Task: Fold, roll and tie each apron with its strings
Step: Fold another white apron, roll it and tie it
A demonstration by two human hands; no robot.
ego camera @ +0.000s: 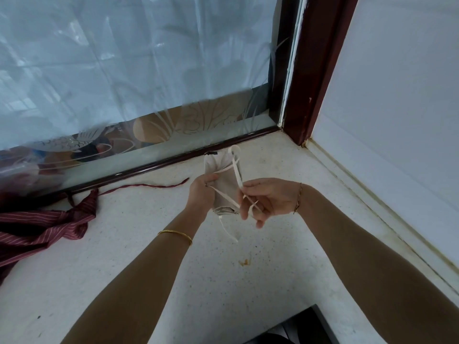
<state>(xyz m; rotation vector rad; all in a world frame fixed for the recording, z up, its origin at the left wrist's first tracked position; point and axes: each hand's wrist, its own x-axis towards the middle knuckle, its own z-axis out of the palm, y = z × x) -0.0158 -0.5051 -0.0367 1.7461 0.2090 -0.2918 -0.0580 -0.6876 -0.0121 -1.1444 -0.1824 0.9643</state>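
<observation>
While the left hand (201, 194) curls around the rolled beige apron (224, 184), holding it upright above the pale speckled surface (173, 281) near the dark window frame (173, 161), the right hand (270, 199) pinches a white apron string (238, 177) that crosses the roll. A maroon striped apron (37, 229) lies crumpled on the surface at far left, well apart

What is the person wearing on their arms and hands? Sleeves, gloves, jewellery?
No sleeves or gloves in view: both forearms and hands are bare. A thin gold bangle sits on the forearm behind the left hand; a thin gold chain bracelet at the wrist of the right hand.
</observation>
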